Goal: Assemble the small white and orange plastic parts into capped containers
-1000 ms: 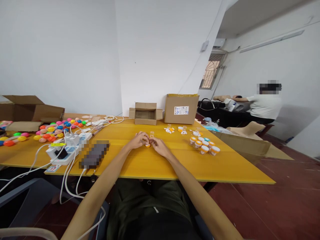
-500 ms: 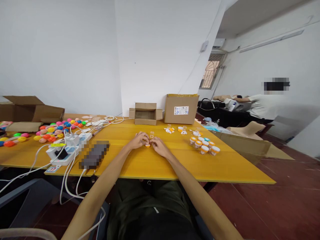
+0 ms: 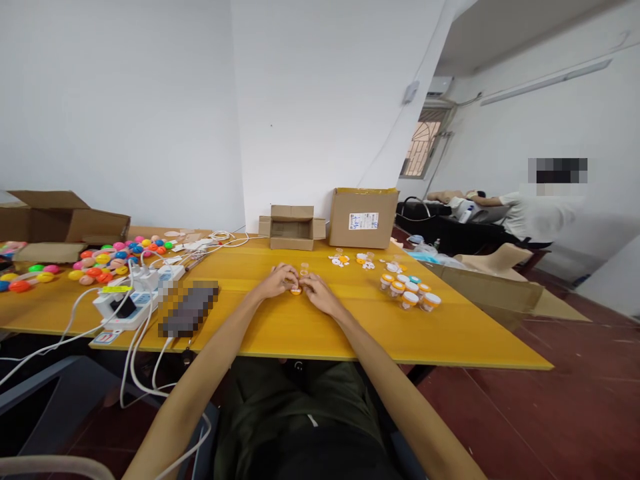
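A small orange-and-white lid [image 3: 296, 291] lies on the yellow table [image 3: 320, 340] in front of me, between my two hands. My left hand [image 3: 280, 281] is closed, its fingertips pinched at the lid's left and upper side. From the right, my right hand [image 3: 319, 293] has its fingers curled in, with the tips at the lid's other edge. Fingers partly cover the lid, and its fine details are too small to make out. Just beyond the fingertips stands a small clear plastic cup [image 3: 305, 268].
Several lidded clear jars [image 3: 409, 300] stand at right. Loose white and orange lid parts [image 3: 340, 260] lie farther back, before an open carton [image 3: 291, 230] and a closed carton [image 3: 357, 220]. Left are a phone [image 3: 190, 310], a power strip [image 3: 133, 310] and colourful balls [image 3: 100, 267]. Another person sits far right.
My hands hold almost the same position around the lid. The view has shifted very slightly, and the other person at far right has moved a little.
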`<act>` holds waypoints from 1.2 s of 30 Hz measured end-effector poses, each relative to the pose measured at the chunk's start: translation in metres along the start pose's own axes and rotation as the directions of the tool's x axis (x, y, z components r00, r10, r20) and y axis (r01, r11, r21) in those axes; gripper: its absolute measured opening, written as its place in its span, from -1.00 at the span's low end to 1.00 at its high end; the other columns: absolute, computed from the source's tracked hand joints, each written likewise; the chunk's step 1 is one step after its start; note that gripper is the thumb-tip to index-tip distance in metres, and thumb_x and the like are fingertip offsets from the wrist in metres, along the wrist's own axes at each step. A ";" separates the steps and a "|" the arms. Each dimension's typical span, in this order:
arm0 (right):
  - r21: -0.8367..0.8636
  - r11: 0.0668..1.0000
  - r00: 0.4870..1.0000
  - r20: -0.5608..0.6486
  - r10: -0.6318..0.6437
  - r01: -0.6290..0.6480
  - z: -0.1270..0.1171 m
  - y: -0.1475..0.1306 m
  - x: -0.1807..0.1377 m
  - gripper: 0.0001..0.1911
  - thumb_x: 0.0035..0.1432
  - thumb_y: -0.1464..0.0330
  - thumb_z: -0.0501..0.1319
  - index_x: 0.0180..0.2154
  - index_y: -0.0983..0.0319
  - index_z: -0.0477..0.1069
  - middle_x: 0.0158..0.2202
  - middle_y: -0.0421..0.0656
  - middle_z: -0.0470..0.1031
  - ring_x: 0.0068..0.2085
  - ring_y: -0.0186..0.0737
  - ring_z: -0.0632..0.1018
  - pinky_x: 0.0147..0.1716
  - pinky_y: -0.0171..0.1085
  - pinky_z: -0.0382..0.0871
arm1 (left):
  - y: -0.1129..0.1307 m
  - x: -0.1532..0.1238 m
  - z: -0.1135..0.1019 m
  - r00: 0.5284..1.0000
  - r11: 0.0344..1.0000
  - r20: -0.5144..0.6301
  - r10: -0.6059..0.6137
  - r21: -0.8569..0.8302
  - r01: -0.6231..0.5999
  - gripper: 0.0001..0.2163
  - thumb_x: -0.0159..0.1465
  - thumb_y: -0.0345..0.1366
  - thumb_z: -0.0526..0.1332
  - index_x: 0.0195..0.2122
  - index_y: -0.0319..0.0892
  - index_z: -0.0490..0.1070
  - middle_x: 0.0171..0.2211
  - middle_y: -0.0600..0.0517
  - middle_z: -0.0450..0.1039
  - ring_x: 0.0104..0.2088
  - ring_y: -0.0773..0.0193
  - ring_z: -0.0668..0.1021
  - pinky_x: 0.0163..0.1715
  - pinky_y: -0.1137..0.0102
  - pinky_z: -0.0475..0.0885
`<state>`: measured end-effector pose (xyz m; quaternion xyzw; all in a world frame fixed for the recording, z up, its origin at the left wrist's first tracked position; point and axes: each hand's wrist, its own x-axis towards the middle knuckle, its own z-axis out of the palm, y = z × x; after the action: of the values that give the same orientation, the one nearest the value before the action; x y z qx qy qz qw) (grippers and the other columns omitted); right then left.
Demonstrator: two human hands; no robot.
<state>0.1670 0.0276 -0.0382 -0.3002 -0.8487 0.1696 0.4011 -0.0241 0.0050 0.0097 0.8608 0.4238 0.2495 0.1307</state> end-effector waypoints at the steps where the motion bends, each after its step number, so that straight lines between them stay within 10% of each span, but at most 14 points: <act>1: 0.001 1.000 1.000 -0.002 0.000 0.000 0.000 0.000 0.000 -0.69 0.08 0.57 0.10 -0.29 0.13 0.53 -0.19 -0.12 0.49 -0.12 -0.13 0.47 -0.03 -0.12 0.34 | 0.000 0.000 0.000 1.000 1.000 -0.002 0.002 0.000 -0.002 -0.85 0.27 -0.25 0.21 -0.37 -0.06 0.58 -0.11 0.02 0.48 0.00 0.11 0.36 0.12 0.20 0.14; 36: 0.010 1.000 1.000 -0.021 0.021 -0.020 0.002 0.003 0.000 -0.73 0.10 0.53 0.12 -0.29 0.13 0.53 -0.26 -0.15 0.49 -0.15 -0.15 0.50 -0.05 -0.13 0.37 | -0.004 0.000 0.001 1.000 1.000 0.002 0.016 0.016 -0.016 -0.83 0.28 -0.24 0.20 -0.35 -0.05 0.59 -0.10 0.03 0.47 0.00 0.13 0.36 0.10 0.20 0.15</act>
<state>0.1665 0.0293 -0.0411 -0.3086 -0.8404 0.1749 0.4098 -0.0257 0.0074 0.0073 0.8654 0.4189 0.2465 0.1223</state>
